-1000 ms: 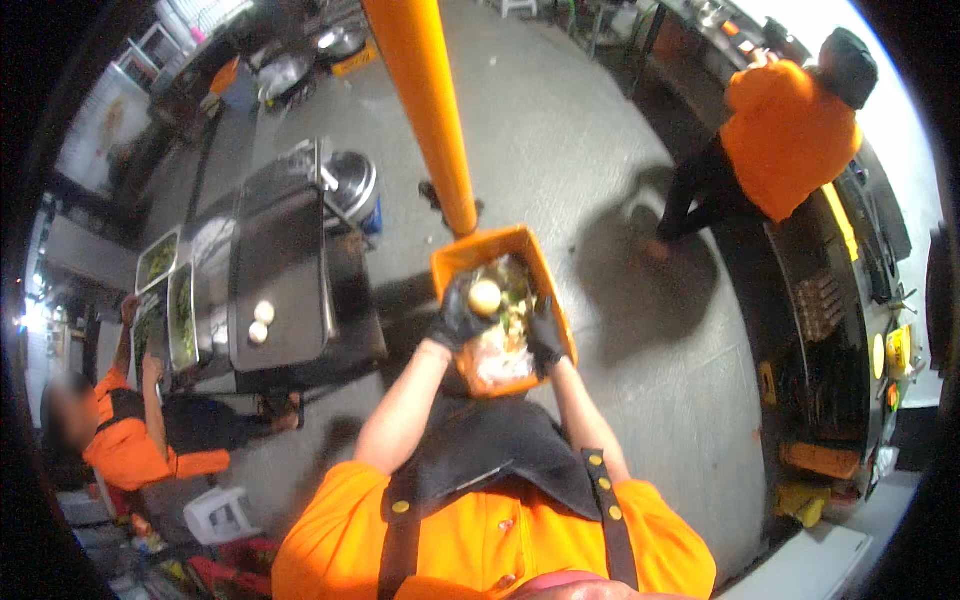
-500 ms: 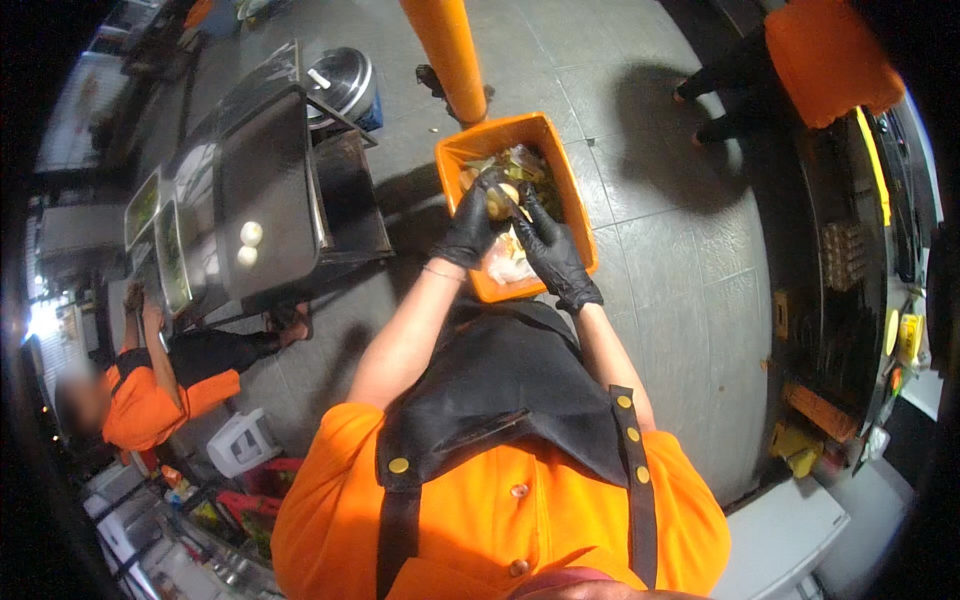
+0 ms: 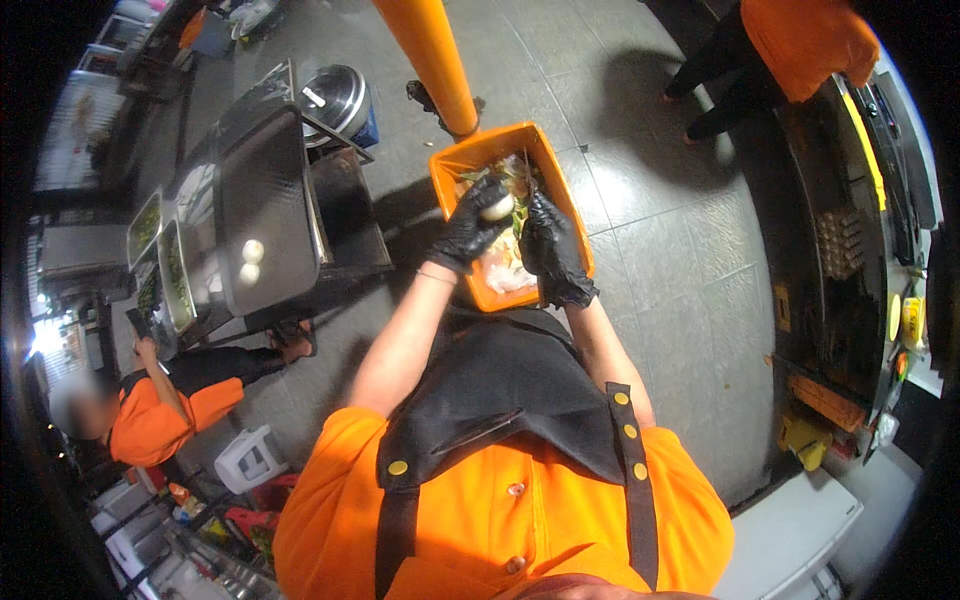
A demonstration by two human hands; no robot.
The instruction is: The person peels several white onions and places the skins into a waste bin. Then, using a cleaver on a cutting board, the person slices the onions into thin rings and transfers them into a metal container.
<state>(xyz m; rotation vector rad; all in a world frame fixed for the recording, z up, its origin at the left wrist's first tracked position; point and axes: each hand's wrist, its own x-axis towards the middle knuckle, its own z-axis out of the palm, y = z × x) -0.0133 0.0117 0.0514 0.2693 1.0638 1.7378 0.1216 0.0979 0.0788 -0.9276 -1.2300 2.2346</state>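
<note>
My left hand (image 3: 466, 228), in a black glove, is closed round a pale, round, peeled onion (image 3: 497, 208). Facing it, my right hand (image 3: 556, 252), gloved the same way, grips a small knife (image 3: 528, 172). Its thin blade points away from me, a little apart from the onion; the handle is hidden in my fingers. Both hands are over an orange bin (image 3: 560, 185) that holds peelings, green leaf scraps and crumpled clear plastic.
An orange pillar (image 3: 430, 60) rises just beyond the bin. To the left, two white onions (image 3: 252, 262) sit on a dark metal table (image 3: 265, 190), with a lidded pot (image 3: 335, 98) behind. A co-worker (image 3: 160, 415) stands at left, another person (image 3: 800, 50) at far right by a shelf unit.
The knife blade has swung off the onion and now points away from me. My right hand has turned, and the onion shows whiter in my left. The co-worker's hands at left have shifted.
</note>
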